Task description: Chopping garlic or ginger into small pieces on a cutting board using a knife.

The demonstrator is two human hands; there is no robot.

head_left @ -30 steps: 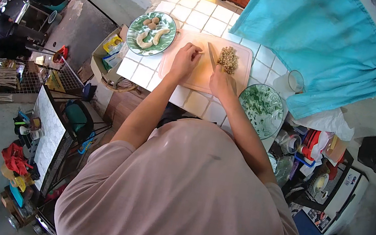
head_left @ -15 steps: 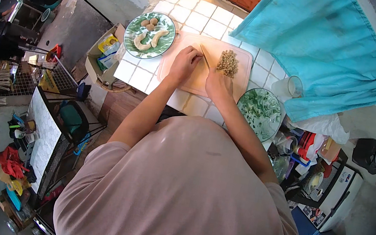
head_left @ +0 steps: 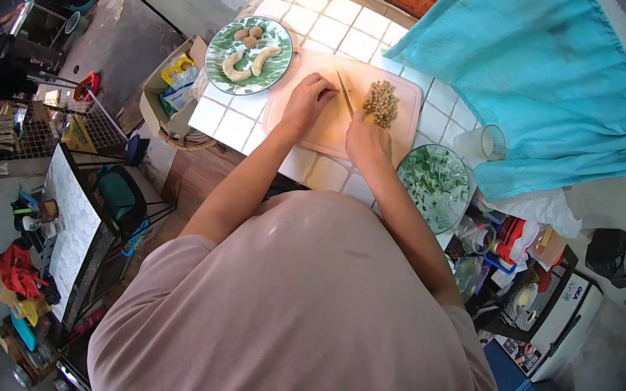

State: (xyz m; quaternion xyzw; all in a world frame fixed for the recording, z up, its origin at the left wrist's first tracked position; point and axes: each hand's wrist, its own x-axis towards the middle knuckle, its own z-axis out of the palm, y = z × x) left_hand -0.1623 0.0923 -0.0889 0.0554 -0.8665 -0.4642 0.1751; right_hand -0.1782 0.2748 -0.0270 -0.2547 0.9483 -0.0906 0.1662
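A pinkish cutting board (head_left: 408, 99) lies on the white-tiled counter. My right hand (head_left: 368, 140) grips a knife (head_left: 344, 91) by its handle, the blade angled toward the far left over the board. Just left of the blade, my left hand (head_left: 308, 103) is closed, fingertips bent down to the board; whatever they hold is hidden. A heap of small brownish chopped pieces (head_left: 381, 102) sits right of the knife. At the far left, a green-and-white plate (head_left: 218, 74) bears three round brown balls (head_left: 247, 37) and two pale curved sausage-like pieces (head_left: 237, 67).
A second green-and-white plate (head_left: 432, 184) stands by the board's right side, near a clear plastic cup (head_left: 477, 143). A turquoise curtain (head_left: 532, 75) hangs over the counter's right part. An open cardboard box (head_left: 155, 90) with packets stands off the left edge.
The knife and my right hand have shifted slightly right, widening the gap between the blade and my left fingers. The plates and chopped heap remain in place.
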